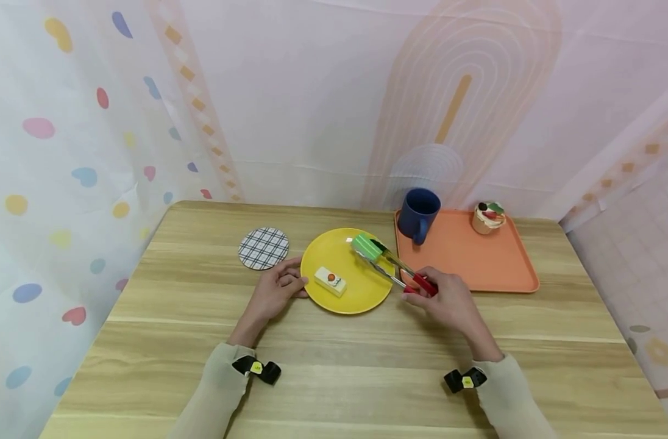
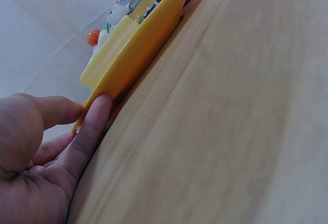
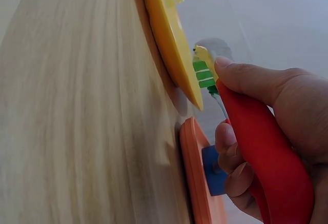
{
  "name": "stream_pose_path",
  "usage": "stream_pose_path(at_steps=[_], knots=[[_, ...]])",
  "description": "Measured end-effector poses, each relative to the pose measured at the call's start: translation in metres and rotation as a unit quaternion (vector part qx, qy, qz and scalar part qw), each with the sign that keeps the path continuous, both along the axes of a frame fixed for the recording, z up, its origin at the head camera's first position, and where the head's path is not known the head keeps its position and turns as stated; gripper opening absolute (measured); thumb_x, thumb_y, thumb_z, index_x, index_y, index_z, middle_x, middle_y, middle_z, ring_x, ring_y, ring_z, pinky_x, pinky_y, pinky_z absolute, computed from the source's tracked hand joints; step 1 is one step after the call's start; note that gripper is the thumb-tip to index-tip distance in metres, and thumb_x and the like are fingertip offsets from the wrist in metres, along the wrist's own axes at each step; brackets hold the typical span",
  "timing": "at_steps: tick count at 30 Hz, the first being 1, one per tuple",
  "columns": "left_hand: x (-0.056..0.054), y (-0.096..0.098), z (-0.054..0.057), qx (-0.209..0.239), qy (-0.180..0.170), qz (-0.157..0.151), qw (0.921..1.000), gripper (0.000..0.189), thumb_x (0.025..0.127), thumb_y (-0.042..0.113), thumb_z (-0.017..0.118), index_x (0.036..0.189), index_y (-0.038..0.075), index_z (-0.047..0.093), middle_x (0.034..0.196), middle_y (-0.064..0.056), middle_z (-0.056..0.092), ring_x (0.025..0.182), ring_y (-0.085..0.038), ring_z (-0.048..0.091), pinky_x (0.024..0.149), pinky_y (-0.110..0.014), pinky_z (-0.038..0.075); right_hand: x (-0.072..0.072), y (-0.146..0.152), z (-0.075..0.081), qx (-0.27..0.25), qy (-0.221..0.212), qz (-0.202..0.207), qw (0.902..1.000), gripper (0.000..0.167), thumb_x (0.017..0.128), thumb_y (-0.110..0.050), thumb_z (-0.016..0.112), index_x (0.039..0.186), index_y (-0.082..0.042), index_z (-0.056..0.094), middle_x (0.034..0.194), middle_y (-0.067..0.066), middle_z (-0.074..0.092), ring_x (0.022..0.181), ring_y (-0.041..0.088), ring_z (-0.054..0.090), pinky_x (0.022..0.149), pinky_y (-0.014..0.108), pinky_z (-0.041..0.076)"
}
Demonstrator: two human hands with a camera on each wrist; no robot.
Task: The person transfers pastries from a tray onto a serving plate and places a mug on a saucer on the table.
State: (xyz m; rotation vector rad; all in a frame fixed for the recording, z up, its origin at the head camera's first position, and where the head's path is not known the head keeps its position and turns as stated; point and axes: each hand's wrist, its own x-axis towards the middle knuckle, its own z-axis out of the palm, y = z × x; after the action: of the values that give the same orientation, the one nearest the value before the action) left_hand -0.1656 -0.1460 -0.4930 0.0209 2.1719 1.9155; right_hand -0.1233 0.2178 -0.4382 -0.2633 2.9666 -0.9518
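My left hand pinches the left rim of a yellow plate, with one finger under the edge in the left wrist view. A pale yellow cake slice, topped with white cream and a small orange ball, rests on the plate's left part. On the right, my right hand grips tongs by their red handles. Between the tong tips, over the plate's upper right part, is a green layered cake slice. Its green layers show beyond the plate's rim in the right wrist view.
An orange tray stands right of the plate. A blue mug stands at its left back corner, and a cupcake at its right back. A checked round coaster lies left of the plate. A curtain hangs behind the wooden table.
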Motion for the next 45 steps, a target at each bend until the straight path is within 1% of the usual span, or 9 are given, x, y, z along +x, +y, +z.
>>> stream_pose_path(at_steps=[6,13,20,27,33,41,45], knots=[[0.001,0.000,0.001,0.000,0.006,-0.002,1.0000,0.051,0.100,0.006,0.065,0.148,0.003,0.049,0.113,-0.020,0.060,0.086,-0.013,0.070,0.079,-0.030,0.068,-0.003,-0.003,-0.001,0.000,0.018,0.011,0.9998,0.043,0.083,-0.037,0.086,0.111,-0.009,0.071,0.072,-0.002,0.059,0.068,0.015,0.050,0.056,0.022,0.039],[0.000,0.000,0.000,-0.003,0.002,0.004,1.0000,0.050,0.100,0.005,0.065,0.148,0.004,0.050,0.113,-0.019,0.060,0.086,-0.014,0.070,0.078,-0.030,0.068,-0.005,-0.006,0.000,0.001,0.024,0.014,0.9996,0.044,0.083,-0.037,0.087,0.113,-0.009,0.071,0.078,0.002,0.065,0.071,0.016,0.053,0.058,0.023,0.042],[0.001,0.000,0.000,-0.004,0.001,0.005,1.0000,0.050,0.100,0.005,0.065,0.148,0.004,0.050,0.113,-0.019,0.060,0.086,-0.013,0.070,0.078,-0.030,0.068,-0.004,-0.009,0.002,-0.003,0.025,0.019,0.9995,0.048,0.081,-0.040,0.088,0.112,-0.008,0.070,0.072,-0.003,0.060,0.067,0.014,0.051,0.054,0.022,0.040],[0.000,0.000,0.000,-0.003,0.001,0.005,1.0000,0.050,0.100,0.005,0.065,0.148,0.004,0.050,0.113,-0.019,0.061,0.086,-0.013,0.070,0.078,-0.030,0.068,-0.003,-0.013,0.003,-0.015,0.017,0.032,0.9992,0.046,0.081,-0.041,0.088,0.109,-0.009,0.069,0.070,-0.006,0.059,0.063,0.012,0.050,0.051,0.020,0.039],[0.002,0.002,0.003,-0.003,-0.001,0.004,1.0000,0.050,0.100,0.005,0.065,0.148,0.004,0.050,0.113,-0.019,0.061,0.086,-0.013,0.070,0.078,-0.030,0.068,-0.003,-0.015,0.003,-0.011,0.004,0.029,0.9995,0.048,0.081,-0.041,0.087,0.112,-0.009,0.068,0.070,-0.005,0.058,0.063,0.012,0.050,0.052,0.020,0.039],[0.002,0.002,0.003,-0.003,-0.001,0.004,1.0000,0.050,0.100,0.004,0.065,0.148,0.004,0.050,0.112,-0.019,0.060,0.085,-0.013,0.070,0.078,-0.030,0.068,-0.003,-0.015,0.001,0.002,0.007,0.020,0.9998,0.050,0.083,-0.041,0.086,0.115,-0.007,0.067,0.069,-0.004,0.059,0.062,0.012,0.049,0.052,0.020,0.037],[0.002,0.002,0.003,-0.002,0.000,0.005,1.0000,0.051,0.099,0.003,0.065,0.148,0.004,0.050,0.112,-0.018,0.060,0.085,-0.013,0.070,0.077,-0.030,0.068,-0.003,-0.015,0.001,0.012,0.017,0.015,0.9997,0.050,0.082,-0.040,0.087,0.114,-0.007,0.067,0.068,-0.004,0.058,0.061,0.012,0.049,0.051,0.020,0.036]])
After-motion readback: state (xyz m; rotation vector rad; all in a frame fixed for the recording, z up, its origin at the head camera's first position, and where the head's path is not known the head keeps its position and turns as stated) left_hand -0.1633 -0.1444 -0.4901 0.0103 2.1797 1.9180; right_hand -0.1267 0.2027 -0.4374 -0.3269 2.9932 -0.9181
